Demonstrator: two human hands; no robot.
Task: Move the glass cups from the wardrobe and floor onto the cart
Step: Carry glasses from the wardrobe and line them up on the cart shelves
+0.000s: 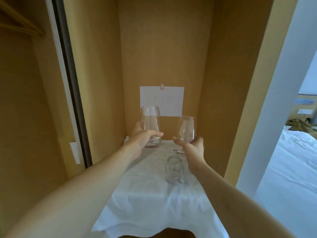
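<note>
Now the left hand (pixel 143 137) wraps its fingers round a tall glass cup (pixel 151 127), and the right hand (pixel 192 146) grips another glass cup (pixel 187 129), both maybe just above the white cloth (pixel 145 194) inside the wardrobe (pixel 99 83). Below, a small glass jar (pixel 174 170) stands on the cloth.

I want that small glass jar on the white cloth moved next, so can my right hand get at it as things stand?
Probably not yet. The right hand already grips a tall glass, so its grip is taken. The way to the small jar looks free, with the jar just below and left of that wrist.
</note>
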